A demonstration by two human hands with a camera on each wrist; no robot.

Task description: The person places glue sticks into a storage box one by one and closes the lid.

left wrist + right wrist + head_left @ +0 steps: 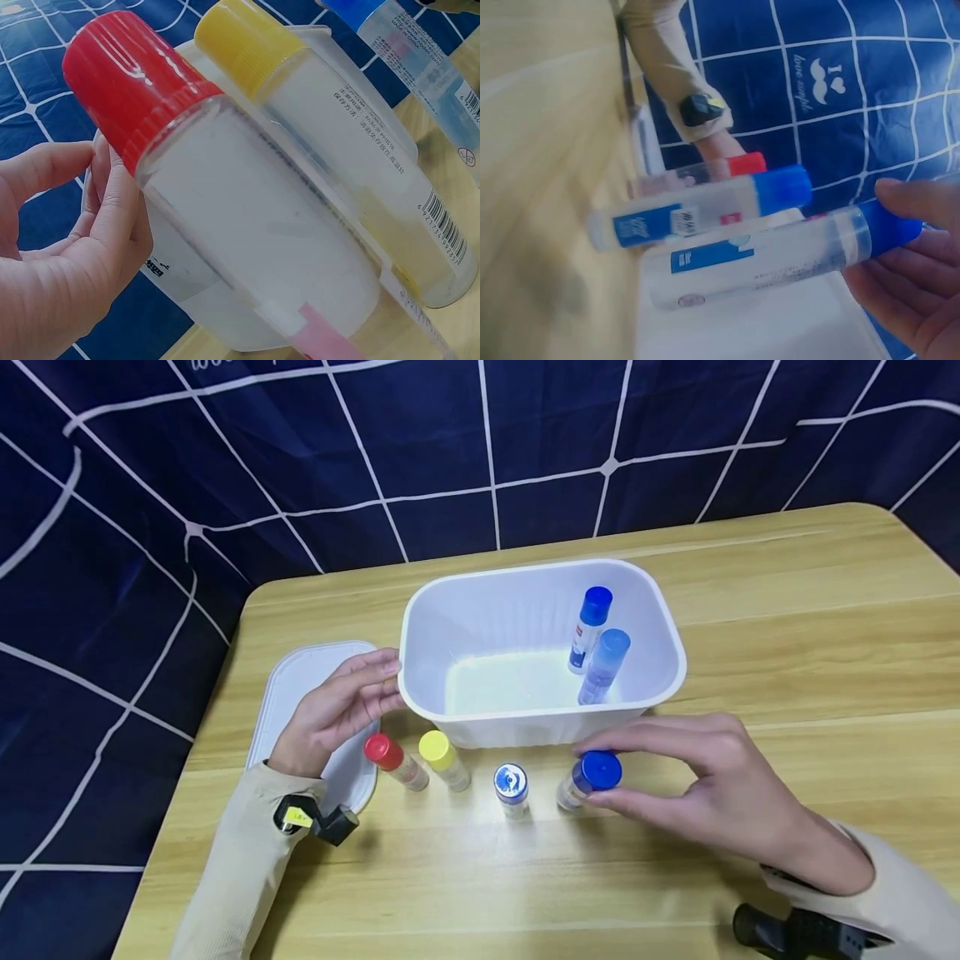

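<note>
A white plastic bin [517, 727] stands on the table with two blue-capped glue bottles inside, a darker one [590, 628] and a paler one [604, 666]. My left hand [341, 706] pinches the bin's left rim between thumb and fingers. By its blue cap, my right hand [697, 777] holds a clear glue bottle [780, 259] in front of the bin's right half. Left of that stand another blue-topped bottle [512, 789], a yellow-capped bottle [446, 762] and a red-capped bottle [397, 762]. The left wrist view shows the red cap [135, 82] close to my left fingers.
A white lid [288, 693] lies flat on the table, partly under my left hand and forearm. The wooden table [810, 635] extends to the right of the bin. A dark blue cloth with white lines [435, 443] hangs behind and at the left.
</note>
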